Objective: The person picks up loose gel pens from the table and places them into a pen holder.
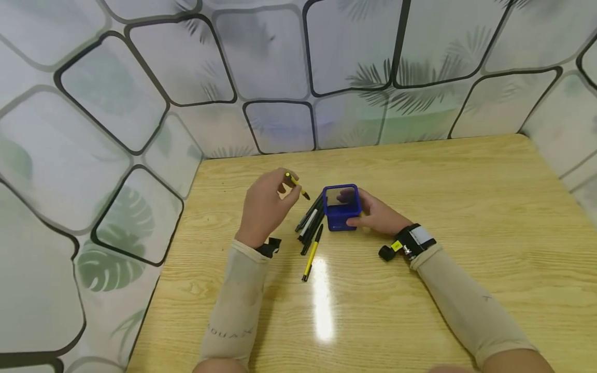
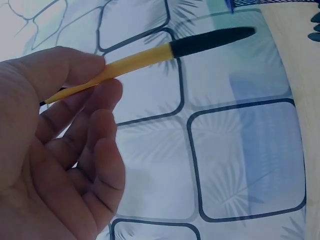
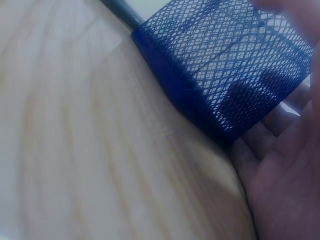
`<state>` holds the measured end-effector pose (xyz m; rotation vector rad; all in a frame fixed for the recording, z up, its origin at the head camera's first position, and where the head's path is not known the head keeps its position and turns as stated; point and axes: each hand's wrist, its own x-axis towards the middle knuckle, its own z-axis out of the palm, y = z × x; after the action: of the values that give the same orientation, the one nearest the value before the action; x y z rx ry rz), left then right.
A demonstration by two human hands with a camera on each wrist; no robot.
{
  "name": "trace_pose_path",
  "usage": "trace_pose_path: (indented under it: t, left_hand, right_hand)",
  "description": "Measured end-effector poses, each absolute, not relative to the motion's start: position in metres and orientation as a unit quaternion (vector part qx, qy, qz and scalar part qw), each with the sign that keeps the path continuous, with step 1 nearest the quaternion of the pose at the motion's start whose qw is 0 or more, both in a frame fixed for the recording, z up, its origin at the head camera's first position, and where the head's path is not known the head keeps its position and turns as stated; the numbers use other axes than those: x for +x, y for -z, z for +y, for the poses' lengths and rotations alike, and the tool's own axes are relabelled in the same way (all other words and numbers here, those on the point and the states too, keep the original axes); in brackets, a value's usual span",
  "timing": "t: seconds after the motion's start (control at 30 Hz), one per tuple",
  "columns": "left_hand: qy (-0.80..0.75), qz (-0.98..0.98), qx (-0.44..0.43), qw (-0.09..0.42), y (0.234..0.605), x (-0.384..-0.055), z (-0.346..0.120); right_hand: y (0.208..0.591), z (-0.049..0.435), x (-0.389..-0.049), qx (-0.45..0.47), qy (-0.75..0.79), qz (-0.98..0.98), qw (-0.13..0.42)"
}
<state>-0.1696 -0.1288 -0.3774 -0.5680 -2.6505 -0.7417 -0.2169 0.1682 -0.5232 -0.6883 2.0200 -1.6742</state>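
My left hand [image 1: 266, 204] pinches a yellow pen with a black end [image 2: 145, 59] between thumb and forefinger, above the table and left of a blue mesh pen holder [image 1: 342, 224]. The other fingers of that hand curl loosely below the pen. The holder stands upright with its square mouth up, and I see no pens in it. My right hand [image 1: 380, 215] grips it from the right, thumb at the near side and fingers round the far side. In the right wrist view, fingers [image 3: 262, 132] lie against the mesh wall [image 3: 210, 65].
Just left of the holder lies a bunch of several dark pens [image 1: 308, 230], with a white-barrelled one among them. Another yellow pen [image 1: 312, 254] lies nearer to me. A patterned wall [image 1: 280, 124] borders the wooden table [image 1: 466, 207] at the back and left.
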Motion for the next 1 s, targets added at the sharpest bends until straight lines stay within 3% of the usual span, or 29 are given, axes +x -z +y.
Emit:
trace_pose_path:
  t: [0.37,1.0]
  left_hand:
    - [0.361,-0.877,-0.217,0.232,0.373,-0.163,-0.124]
    - [0.378,-0.852,-0.267,0.244,0.379,-0.162,-0.113]
  right_hand:
    - [0.525,0.168,-0.218,-0.253,0.604,0.726,0.211]
    - [0.525,0.168,-0.218,-0.252,0.613,0.72,0.205]
